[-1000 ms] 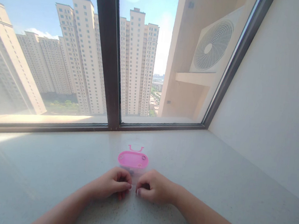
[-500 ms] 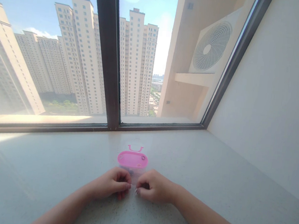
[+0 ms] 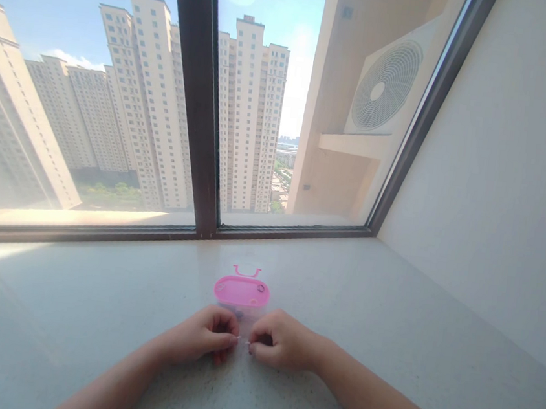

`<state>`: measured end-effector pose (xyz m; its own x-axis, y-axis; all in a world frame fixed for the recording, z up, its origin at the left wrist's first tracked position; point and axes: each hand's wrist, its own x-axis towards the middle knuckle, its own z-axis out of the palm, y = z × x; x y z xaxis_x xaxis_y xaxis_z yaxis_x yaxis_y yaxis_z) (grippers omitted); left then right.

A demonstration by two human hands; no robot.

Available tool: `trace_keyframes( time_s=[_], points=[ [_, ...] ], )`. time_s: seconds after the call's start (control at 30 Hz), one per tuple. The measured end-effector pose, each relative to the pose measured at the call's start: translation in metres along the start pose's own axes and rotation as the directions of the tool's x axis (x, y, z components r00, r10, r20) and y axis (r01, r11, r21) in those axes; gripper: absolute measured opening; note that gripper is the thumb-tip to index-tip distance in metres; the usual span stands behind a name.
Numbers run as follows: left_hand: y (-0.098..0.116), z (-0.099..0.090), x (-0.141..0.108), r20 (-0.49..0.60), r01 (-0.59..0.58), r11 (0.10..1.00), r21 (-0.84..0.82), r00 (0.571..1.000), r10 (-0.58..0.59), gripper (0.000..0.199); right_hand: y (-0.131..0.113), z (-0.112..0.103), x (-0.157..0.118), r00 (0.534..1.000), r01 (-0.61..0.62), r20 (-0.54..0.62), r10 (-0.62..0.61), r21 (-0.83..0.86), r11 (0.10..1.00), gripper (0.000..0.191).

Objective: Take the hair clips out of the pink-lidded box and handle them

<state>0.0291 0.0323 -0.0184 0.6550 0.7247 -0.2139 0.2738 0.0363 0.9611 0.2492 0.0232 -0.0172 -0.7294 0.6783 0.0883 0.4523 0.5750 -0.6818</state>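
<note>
At lower centre, I see my left hand point(image 3: 213, 332) and right hand point(image 3: 281, 341) each pinching a tiny pale piece point(image 3: 248, 343), close together likely for control; pink-lidded box point(image 3: 242, 290) just above.

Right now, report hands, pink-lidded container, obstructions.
Left hand: pinching tiny white piece. Right hand: pinching another. Pink-lidded container: just beyond, front partly hidden by hands.

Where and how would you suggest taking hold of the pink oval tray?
The pink oval tray is probably best held by its rim at the rounded right end, approached from the right: that end is exposed, just beyond the right hand.
</note>
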Motion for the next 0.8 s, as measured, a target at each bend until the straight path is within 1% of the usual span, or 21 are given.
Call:
trace_keyframes(
  time_s=[0.23, 0.8],
  points=[
    [-0.0006, -0.0001, 0.0004, -0.004, 0.01, 1.0, -0.001, 1.0, -0.01, 0.033, 0.0025, 0.0011, -0.0002, 1.0, 0.007, -0.004, -0.007, -0.007, 1.0, 0.016],
    [-0.0012, 0.0007, -0.0005, -0.012, 0.011, 1.0, -0.016, 1.0, -0.011, 0.027, 0.0035, 0.0021, -0.0008, 1.0, 0.022, 0.0, -0.022, -0.005, 1.0, 0.021]
  ],
)
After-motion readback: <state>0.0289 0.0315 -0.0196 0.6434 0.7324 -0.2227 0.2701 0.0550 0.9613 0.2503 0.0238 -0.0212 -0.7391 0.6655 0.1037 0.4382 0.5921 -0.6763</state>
